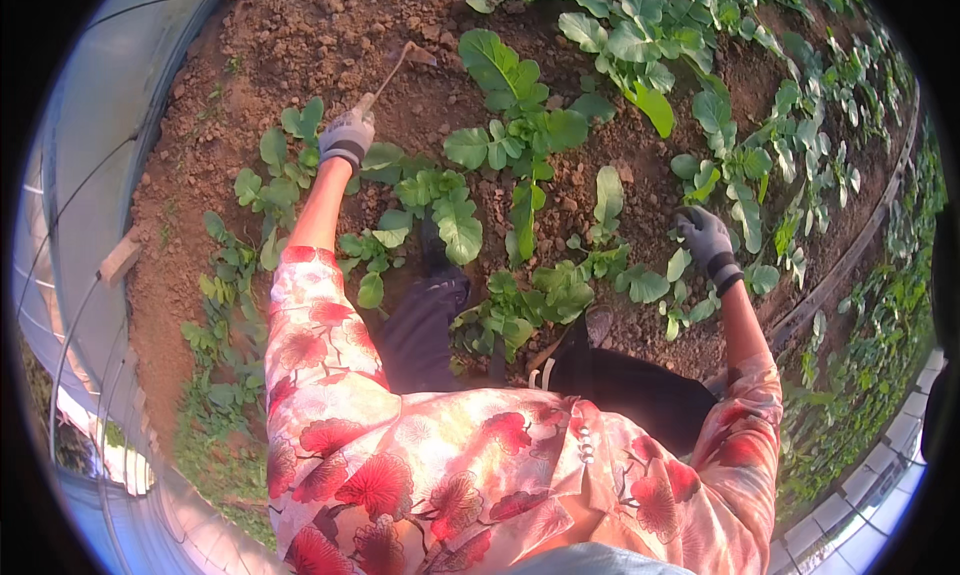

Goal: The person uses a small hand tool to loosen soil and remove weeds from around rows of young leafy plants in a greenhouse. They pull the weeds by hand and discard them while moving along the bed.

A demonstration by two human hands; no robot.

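My left hand [347,135], in a grey knitted glove, is closed around the short handle of a hand hoe [391,74]. The hoe's thin bent neck and small blade lie over the brown soil at the upper left. At the right, my right hand [703,237], gloved in grey too, is beside the leaves of a leafy green plant [742,162]; its fingers are curled, and whether they hold anything is hidden. Between my hands grow several leafy plants [517,117] with broad lobed leaves. Smaller plants [300,177] stand around my left forearm.
Plastic sheeting [112,72] with thin hoops runs along the left edge, near a brick-like block [120,258]. A dark hose or narrow strip [847,267] crosses the bed at the right. Denser greenery lies beyond it. My dark-trousered legs [427,327] are among the plants.
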